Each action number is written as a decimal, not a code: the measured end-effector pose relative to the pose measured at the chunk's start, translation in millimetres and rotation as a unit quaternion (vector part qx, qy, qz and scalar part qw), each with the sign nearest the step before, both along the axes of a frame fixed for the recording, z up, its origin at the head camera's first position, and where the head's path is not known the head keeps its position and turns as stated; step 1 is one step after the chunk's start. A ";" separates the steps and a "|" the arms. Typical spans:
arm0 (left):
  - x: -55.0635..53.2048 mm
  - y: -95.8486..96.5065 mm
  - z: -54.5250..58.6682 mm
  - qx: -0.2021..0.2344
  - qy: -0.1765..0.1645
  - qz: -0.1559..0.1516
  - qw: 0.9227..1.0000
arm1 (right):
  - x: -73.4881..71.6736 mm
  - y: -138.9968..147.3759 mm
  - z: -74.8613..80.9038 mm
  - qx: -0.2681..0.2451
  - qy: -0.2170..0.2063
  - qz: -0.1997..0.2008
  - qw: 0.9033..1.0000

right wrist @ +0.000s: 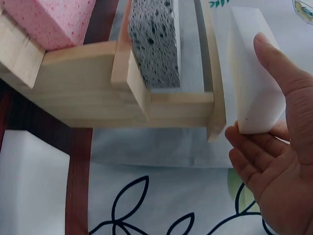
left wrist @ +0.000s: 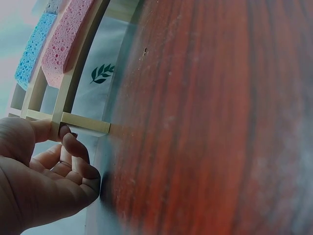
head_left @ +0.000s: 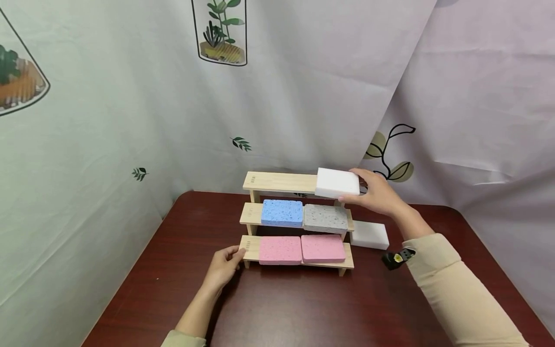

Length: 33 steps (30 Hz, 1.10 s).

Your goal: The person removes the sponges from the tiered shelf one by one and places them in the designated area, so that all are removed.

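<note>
My right hand (head_left: 378, 193) grips a white foam sponge (head_left: 336, 182) by its right end, thumb on one side and fingers on the other. The sponge is at the right end of the top step of a three-tier wooden stand (head_left: 282, 181); in the right wrist view a narrow gap shows between them. With thumb and fingers, my left hand (left wrist: 54, 171) pinches the left end of the bottom step. A blue sponge (head_left: 282, 212) and a grey sponge (head_left: 325, 218) lie side by side on the middle step. Two pink sponges, left (head_left: 280, 250) and right (head_left: 323, 248), lie on the bottom one.
Another white sponge (head_left: 370, 234) lies on the dark red wooden table (head_left: 295, 308), right of the stand. Behind the table hangs a pale curtain (head_left: 303, 96) with plant prints. A dark strap device (head_left: 396, 259) sits at my right wrist.
</note>
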State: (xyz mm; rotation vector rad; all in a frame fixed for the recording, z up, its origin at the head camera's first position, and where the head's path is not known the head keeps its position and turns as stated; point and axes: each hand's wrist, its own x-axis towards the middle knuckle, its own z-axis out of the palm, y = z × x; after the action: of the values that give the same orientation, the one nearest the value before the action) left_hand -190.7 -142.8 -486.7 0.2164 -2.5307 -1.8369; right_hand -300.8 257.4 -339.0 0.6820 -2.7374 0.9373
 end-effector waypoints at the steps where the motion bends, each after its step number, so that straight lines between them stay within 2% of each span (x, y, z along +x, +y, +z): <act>1: -0.1 -0.2 0.0 0.000 0.001 0.000 1.000 | 0.0 1.9 0.2 0.000 0.003 0.000 1.000; 21: 2.0 0.3 3.9 -0.005 -0.013 0.002 1.000 | 9.7 33.0 -5.8 0.015 0.007 -0.026 1.000; 33: 1.2 -0.3 2.5 -0.003 -0.013 0.002 1.000 | 15.2 50.3 -6.3 0.034 -0.011 -0.046 0.998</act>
State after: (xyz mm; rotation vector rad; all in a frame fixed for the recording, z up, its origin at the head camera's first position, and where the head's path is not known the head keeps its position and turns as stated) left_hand -189.5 -143.0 -484.2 0.2471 -2.5504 -1.8378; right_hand -285.6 307.7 -345.3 0.5543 -2.8054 0.8407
